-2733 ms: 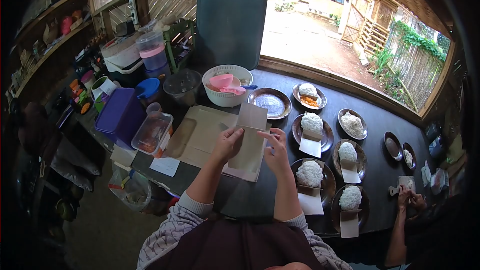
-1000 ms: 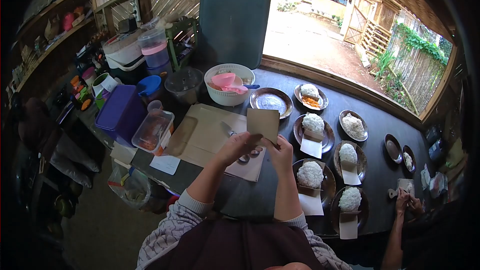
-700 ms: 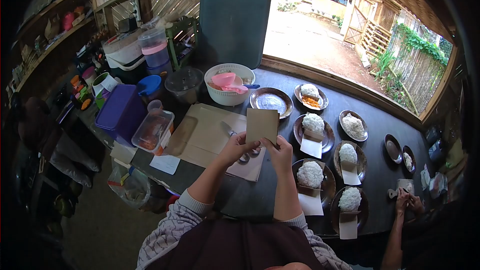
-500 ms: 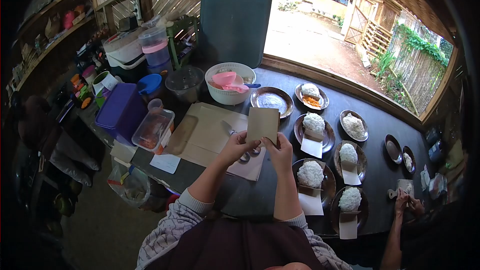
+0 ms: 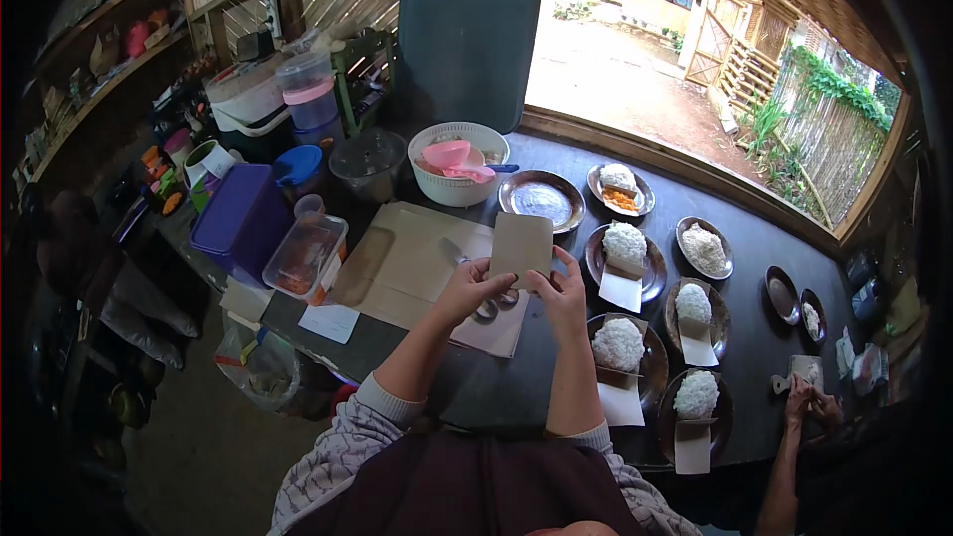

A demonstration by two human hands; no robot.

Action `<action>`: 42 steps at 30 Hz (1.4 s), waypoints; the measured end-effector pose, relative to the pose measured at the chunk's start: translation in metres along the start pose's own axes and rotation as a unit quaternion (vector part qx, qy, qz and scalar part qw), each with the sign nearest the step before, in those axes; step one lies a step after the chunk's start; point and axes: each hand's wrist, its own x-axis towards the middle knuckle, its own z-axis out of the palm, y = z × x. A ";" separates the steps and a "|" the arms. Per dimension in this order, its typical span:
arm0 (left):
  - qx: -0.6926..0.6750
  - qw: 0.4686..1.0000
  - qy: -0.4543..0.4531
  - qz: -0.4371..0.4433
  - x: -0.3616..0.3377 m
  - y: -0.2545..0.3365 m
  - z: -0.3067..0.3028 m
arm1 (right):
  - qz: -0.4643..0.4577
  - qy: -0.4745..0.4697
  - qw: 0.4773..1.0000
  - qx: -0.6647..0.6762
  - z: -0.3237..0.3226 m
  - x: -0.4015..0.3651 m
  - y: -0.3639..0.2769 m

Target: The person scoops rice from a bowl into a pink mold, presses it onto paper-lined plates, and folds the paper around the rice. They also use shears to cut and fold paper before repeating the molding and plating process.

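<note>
Both my hands hold a folded piece of brown paper [image 5: 522,243] up over the table. My left hand [image 5: 475,290] grips its lower left corner, thumb on the near face. At the lower right edge, my right hand [image 5: 561,296] pinches it with the thumb while the other fingers stand partly off the paper. Below the hands lie scissors [image 5: 483,312], partly covered by my left hand, on brown paper sheets [image 5: 422,263]. To the right, several brown plates [image 5: 652,387] carry mounds of white rice [image 5: 617,345] set in folded paper pieces [image 5: 621,402].
A white basket [image 5: 459,189] with pink scoops stands behind the paper, beside a bare brown plate [image 5: 541,201]. Left are a purple container [image 5: 241,208] and a clear tub [image 5: 306,258] of orange food. Another person's hands [image 5: 809,402] work at a small board [image 5: 797,372] on the right.
My right hand's fingers have loosened and spread outward from the paper's right edge. The folded paper stays in nearly the same place.
</note>
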 end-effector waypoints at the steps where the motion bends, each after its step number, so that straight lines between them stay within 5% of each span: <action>1: 0.005 1.000 -0.002 0.002 0.000 0.000 -0.001 | 0.004 -0.012 1.000 0.002 -0.001 0.001 0.000; 17: 0.022 0.999 -0.006 0.024 0.003 -0.006 -0.004 | 0.094 -0.026 0.993 -0.058 -0.008 0.000 0.002; 32: 0.035 0.999 0.011 0.010 0.003 -0.004 -0.005 | 0.004 -0.053 0.999 -0.006 -0.007 0.003 0.013; 42: 0.003 1.000 0.005 -0.024 0.000 -0.001 -0.008 | 0.035 -0.054 0.995 -0.069 -0.010 0.003 0.008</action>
